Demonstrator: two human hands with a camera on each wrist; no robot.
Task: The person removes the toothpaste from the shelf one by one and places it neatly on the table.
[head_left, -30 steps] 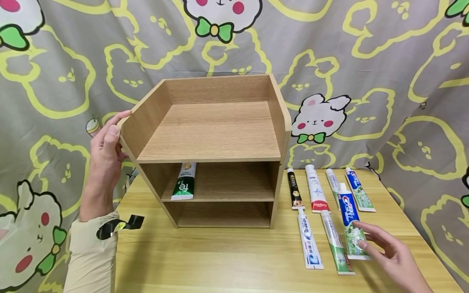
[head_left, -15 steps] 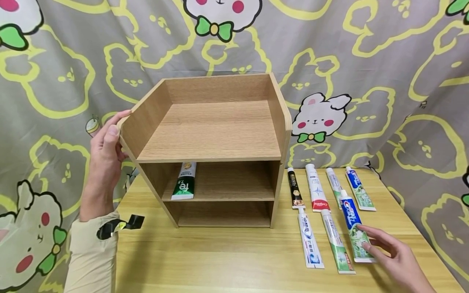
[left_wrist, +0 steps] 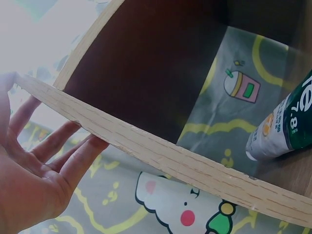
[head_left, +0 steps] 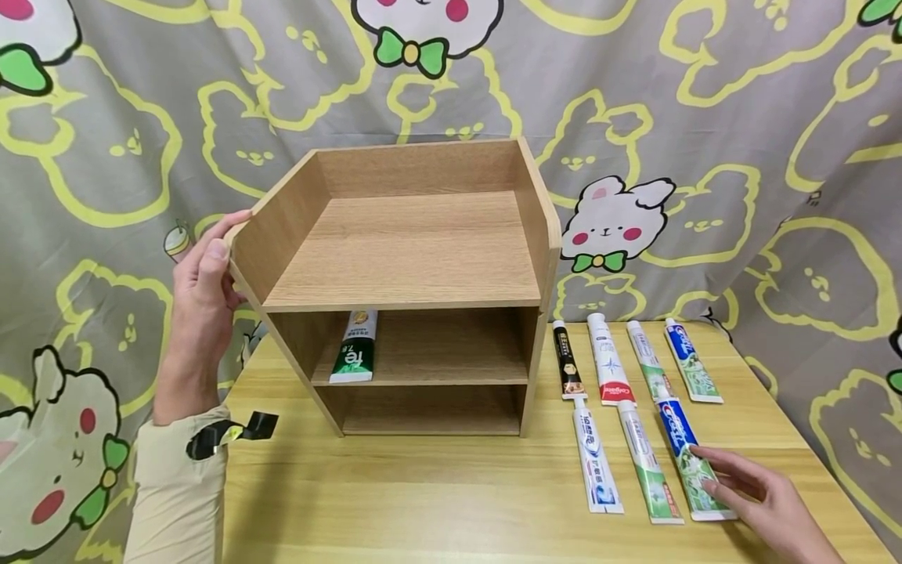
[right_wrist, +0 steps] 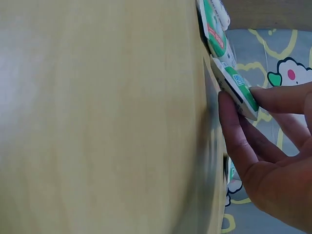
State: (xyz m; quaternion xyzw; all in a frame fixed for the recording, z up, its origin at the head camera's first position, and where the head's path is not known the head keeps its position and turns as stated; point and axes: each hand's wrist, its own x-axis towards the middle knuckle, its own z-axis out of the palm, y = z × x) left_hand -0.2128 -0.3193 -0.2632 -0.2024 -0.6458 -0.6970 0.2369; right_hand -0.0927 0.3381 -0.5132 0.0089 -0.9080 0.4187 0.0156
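My left hand [head_left: 206,321] grips the upper left side panel of a wooden desktop shelf [head_left: 402,251], its thumb at the front edge. In the left wrist view that hand [left_wrist: 44,170] touches the panel's edge with its fingertips. One green-and-white toothpaste tube [head_left: 355,348] lies on the middle level of the shelf, at the left. My right hand [head_left: 768,501] pinches the lower end of a blue-and-green Crest toothpaste tube [head_left: 682,439], low over the table at the right. In the right wrist view this tube's end [right_wrist: 237,87] sits between thumb and fingers.
Beside the shelf lie several more toothpaste tubes in two rows: a black one [head_left: 566,360], a red-and-white Colgate [head_left: 608,360], a blue-and-white one [head_left: 595,462], a green-and-white one [head_left: 648,470] and another Crest [head_left: 690,360]. A patterned curtain [head_left: 437,102] hangs behind the table [head_left: 395,501].
My right hand has brought the Crest tube down and slightly right, towards the front of the table, in line with the front row. The left hand keeps its grip on the shelf.
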